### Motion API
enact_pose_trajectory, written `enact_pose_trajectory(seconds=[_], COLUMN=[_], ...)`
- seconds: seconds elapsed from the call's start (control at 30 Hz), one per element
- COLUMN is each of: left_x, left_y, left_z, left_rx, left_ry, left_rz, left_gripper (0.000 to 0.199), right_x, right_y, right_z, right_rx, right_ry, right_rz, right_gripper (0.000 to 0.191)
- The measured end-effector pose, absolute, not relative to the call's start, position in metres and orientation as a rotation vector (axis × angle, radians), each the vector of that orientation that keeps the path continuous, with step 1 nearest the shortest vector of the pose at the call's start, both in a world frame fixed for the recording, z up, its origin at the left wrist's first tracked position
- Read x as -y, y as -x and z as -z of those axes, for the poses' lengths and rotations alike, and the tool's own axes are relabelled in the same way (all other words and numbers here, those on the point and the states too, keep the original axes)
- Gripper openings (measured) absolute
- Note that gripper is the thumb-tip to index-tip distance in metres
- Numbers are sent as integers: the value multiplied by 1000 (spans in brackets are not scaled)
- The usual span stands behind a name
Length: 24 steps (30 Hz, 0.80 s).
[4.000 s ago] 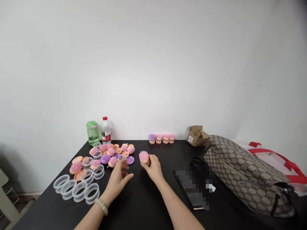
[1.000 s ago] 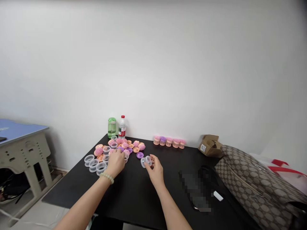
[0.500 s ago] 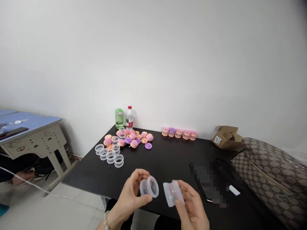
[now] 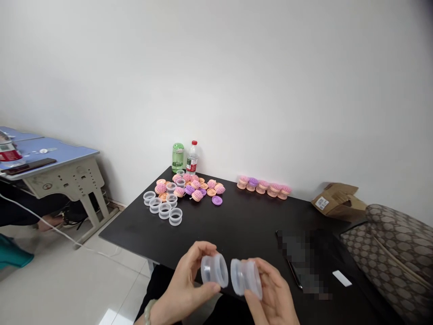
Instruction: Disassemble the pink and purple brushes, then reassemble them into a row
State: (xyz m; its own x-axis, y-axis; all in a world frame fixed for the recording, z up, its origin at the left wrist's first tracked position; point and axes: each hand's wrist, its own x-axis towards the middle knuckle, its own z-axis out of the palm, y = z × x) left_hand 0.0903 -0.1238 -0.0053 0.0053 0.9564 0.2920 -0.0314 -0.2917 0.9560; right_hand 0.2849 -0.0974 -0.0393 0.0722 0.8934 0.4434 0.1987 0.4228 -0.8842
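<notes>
My left hand (image 4: 186,284) grips a clear silicone ring (image 4: 214,271) in front of me, above the table's near edge. My right hand (image 4: 274,293) holds a second clear ring (image 4: 246,278), its open end almost touching the first. Far from both hands lies a heap of pink, purple and orange bristled brush parts (image 4: 191,187). Beside it stand several loose clear rings (image 4: 164,210). A purple disc (image 4: 217,200) lies at the heap's right side, and a row of assembled brushes (image 4: 263,186) stands by the wall.
The black table (image 4: 243,216) has a green bottle (image 4: 177,158) and a water bottle (image 4: 192,159) at the wall. A pixelated phone (image 4: 297,262), cardboard box (image 4: 338,201) and patterned bag (image 4: 389,253) lie right. A blue desk (image 4: 57,155) stands left.
Over the earlier frames, the pink brush left my right hand. Both hands now hold clear rings, raised nearer the camera, and the rings have moved closer together. The view has swung left.
</notes>
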Motion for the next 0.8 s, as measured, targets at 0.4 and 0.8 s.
enact_pose_trajectory(seconds=[0.4,0.8], left_x=[46,-31], left_y=[-54,-13], left_z=[4,-21], left_rx=[-1936,-2504], left_ry=[-2393,-2198], left_rz=[-534,-320], left_gripper=[40,23], right_x=[29,16], right_y=[-273,-284], right_z=[62,91], right_rx=[2045,2035], right_ry=[1194,1135], right_rz=[-451,-475], right_gripper=[36,38])
